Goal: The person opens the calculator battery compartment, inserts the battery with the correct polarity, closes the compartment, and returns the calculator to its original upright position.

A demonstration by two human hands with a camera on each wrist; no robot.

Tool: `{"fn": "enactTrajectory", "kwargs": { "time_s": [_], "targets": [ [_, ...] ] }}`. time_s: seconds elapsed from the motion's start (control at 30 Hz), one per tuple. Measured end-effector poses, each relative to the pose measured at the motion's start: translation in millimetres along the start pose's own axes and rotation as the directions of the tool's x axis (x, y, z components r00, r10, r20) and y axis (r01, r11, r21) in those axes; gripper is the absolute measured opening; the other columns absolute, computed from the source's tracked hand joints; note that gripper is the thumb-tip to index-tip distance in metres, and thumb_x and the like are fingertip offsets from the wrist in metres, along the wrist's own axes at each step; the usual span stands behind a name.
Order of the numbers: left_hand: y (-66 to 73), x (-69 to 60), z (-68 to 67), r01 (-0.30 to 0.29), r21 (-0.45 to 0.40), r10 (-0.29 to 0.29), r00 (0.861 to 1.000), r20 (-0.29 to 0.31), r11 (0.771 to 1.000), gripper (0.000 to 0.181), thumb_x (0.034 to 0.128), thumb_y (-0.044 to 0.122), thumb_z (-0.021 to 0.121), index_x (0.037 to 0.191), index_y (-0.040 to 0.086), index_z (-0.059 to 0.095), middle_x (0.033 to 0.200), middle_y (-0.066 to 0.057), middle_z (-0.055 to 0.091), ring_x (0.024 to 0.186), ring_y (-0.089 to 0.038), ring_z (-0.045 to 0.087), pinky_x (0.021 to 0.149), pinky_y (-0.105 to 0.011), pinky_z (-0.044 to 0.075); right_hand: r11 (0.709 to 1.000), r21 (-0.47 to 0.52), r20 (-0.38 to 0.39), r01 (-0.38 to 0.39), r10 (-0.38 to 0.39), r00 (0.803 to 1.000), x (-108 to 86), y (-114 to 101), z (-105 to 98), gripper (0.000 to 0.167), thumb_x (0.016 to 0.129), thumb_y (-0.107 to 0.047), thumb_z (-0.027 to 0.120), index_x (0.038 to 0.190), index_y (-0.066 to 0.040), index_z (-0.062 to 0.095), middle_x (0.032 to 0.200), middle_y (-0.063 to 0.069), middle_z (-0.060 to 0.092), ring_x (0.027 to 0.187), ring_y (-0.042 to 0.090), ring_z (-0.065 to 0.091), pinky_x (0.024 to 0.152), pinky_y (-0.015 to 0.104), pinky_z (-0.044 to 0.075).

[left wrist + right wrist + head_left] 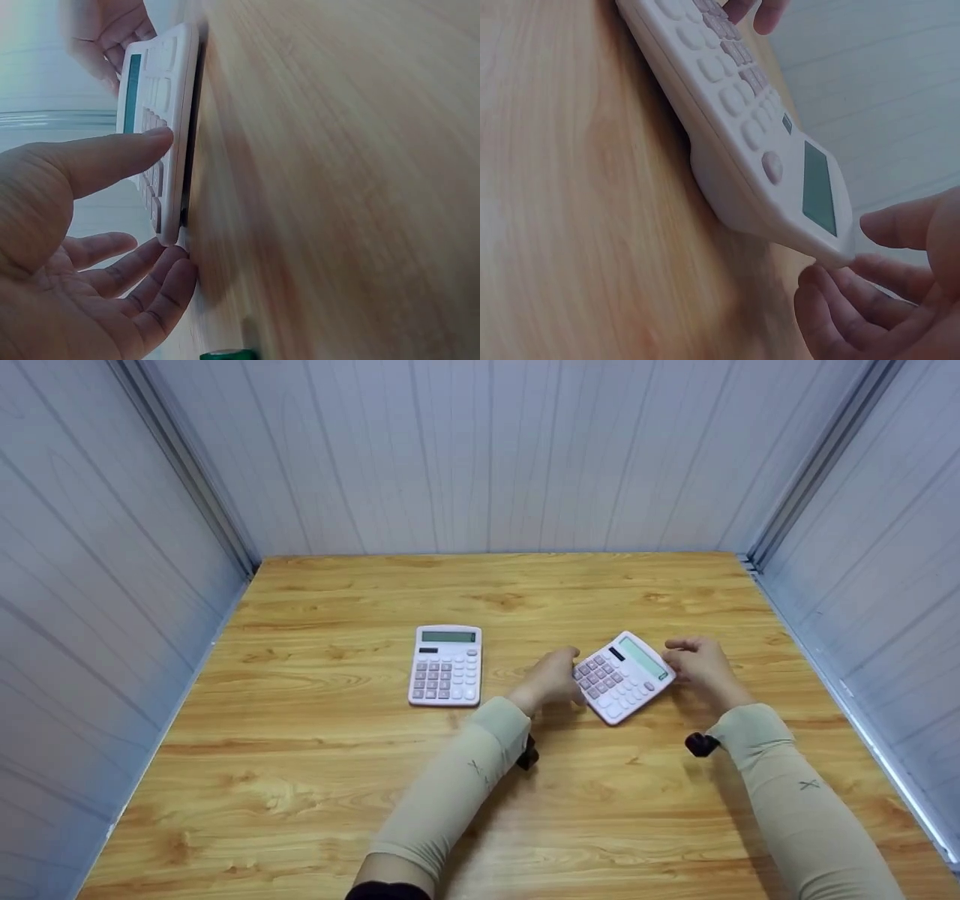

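Note:
A pale pink calculator (624, 678) lies turned at a slant, its display end toward the upper right. At its lower-left key end is my left hand (553, 678). In the left wrist view the straight thumb (112, 159) reaches across in front of the keys, while loosely bent fingertips (178, 271) are at the calculator's near edge. My right hand (703, 669) is at the display end. There, in the right wrist view, the fingers (832, 307) touch or nearly touch the corner, and the thumb (892, 223) stands slightly apart from it.
A second pink calculator (445, 666) lies straight on the wooden table (300, 780), left of my hands. Pale panelled walls (487, 457) enclose the table at the back and both sides. A small green object (229, 354) shows at the bottom of the left wrist view.

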State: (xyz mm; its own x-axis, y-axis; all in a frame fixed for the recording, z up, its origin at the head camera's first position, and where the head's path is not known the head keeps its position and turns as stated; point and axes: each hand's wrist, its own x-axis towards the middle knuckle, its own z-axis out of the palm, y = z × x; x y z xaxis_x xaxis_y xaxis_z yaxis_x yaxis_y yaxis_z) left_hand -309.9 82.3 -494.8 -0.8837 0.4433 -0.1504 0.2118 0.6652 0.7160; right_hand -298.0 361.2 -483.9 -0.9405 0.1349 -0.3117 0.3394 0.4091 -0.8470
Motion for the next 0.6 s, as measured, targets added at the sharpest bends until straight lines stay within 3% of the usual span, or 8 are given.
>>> {"fn": "enactTrajectory", "kwargs": {
  "time_s": [0.17, 0.23, 0.43, 0.6],
  "targets": [
    [0.0, 5.8, 3.0, 0.006, 0.045, -0.006, 1.000, 0.006, 0.999, 0.089, 0.0764, -0.002, 0.090, 0.156, -0.004, 0.051, 0.152, -0.019, 0.064, 0.139, -0.028, 0.062, 0.122, -0.034, 0.048, 0.999, -0.049, 0.051, 0.008, -0.005, 0.999, 4.2, 0, 3, 0.050, 0.113, -0.017, 0.049, 0.159, 0.005, 0.048, 0.158, 0.026, 0.050, 0.121, 0.018, 0.059, 0.083, 0.015, 0.054],
    [-7.1, 15.8, 8.9, 0.000, 0.068, 0.000, 1.000, -0.003, 0.998, 0.085, 0.0736, 0.000, 0.091, 0.151, -0.004, 0.056, 0.145, -0.017, 0.068, 0.133, -0.027, 0.065, 0.118, -0.032, 0.051, 0.997, -0.071, 0.063, 0.014, -0.010, 0.998, 4.9, 1, 5, 0.050, 0.114, -0.017, 0.047, 0.158, 0.004, 0.049, 0.159, 0.026, 0.050, 0.127, 0.021, 0.056, 0.083, 0.015, 0.053],
    [-37.2, 54.6, 33.9, -0.024, 0.111, 0.028, 0.999, -0.028, 0.994, 0.061, 0.0673, 0.002, 0.089, 0.126, 0.001, 0.071, 0.113, -0.007, 0.075, 0.102, -0.020, 0.067, 0.098, -0.032, 0.059, 0.996, -0.052, 0.076, 0.067, -0.062, 0.995, 5.0, 2, 14, 0.046, 0.110, -0.011, 0.054, 0.151, 0.010, 0.054, 0.136, 0.021, 0.063, 0.102, 0.009, 0.063, 0.081, 0.017, 0.056],
    [-32.3, 50.7, 30.4, -0.012, 0.101, 0.015, 0.999, -0.029, 0.995, 0.061, 0.0700, 0.001, 0.088, 0.128, -0.001, 0.071, 0.117, -0.011, 0.075, 0.105, -0.023, 0.068, 0.101, -0.035, 0.059, 0.991, -0.087, 0.061, 0.103, -0.098, 0.993, 5.9, 0, 16, 0.044, 0.109, -0.008, 0.055, 0.147, 0.013, 0.057, 0.129, 0.021, 0.066, 0.094, 0.006, 0.062, 0.078, 0.017, 0.055]
  ]
}}
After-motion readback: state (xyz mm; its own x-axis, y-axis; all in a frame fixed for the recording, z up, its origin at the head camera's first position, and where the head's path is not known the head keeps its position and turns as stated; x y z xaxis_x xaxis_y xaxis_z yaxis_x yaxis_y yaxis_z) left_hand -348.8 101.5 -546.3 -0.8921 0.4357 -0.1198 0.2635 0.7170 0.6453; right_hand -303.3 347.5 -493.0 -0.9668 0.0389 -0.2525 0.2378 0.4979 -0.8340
